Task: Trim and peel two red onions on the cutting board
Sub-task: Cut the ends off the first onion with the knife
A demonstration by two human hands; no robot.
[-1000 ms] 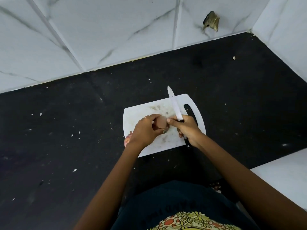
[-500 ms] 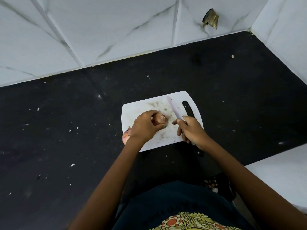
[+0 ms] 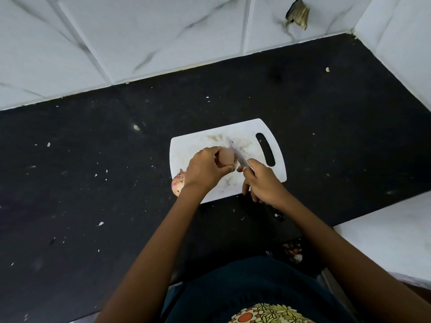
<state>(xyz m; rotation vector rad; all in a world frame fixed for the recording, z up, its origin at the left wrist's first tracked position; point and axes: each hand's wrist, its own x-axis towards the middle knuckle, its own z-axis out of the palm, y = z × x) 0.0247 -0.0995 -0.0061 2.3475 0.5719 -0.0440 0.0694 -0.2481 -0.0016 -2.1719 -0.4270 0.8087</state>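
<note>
**Knife blade against a held onion on the cutting board**

On the white cutting board (image 3: 198, 143), the left hand (image 3: 205, 169) curls its fingers over one red onion (image 3: 226, 156), gripping it from the left. The right hand (image 3: 262, 183) is closed round the handle of one knife (image 3: 239, 155), blade touching the onion's right side. A second red onion (image 3: 178, 184) lies at the board's near-left edge, behind the left wrist.

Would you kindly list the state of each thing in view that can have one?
Held onion: on the cutting board, gripped by the left hand, knife blade against it.
Second onion: skin on, at the board's left edge.
Knife: gripped by the right hand.
</note>
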